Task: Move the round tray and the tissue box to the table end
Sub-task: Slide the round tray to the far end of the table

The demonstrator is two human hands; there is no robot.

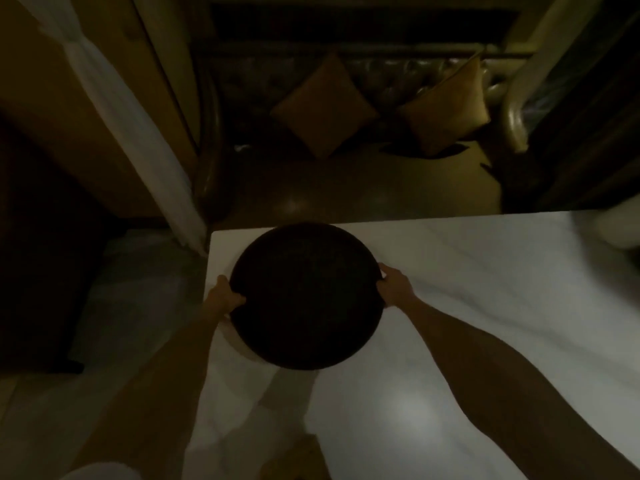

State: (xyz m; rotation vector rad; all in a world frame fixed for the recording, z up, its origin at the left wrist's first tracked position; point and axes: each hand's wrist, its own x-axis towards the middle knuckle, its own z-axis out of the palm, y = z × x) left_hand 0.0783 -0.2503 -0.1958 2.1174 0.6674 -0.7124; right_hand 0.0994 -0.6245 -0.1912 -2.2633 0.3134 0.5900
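Observation:
A dark round tray point(306, 296) is near the far left corner of the white table point(467, 306). My left hand point(223, 297) grips its left rim and my right hand point(394, 285) grips its right rim. Whether the tray rests on the table or hangs just above it I cannot tell in the dim, blurred light. No tissue box can be made out.
Beyond the table's far edge stands a dark sofa with two golden cushions point(322, 107) point(446, 109). A white curtain point(114, 109) hangs at the left. A pale blurred object point(620, 233) sits at the table's far right. A brownish thing point(298, 459) lies near the bottom edge.

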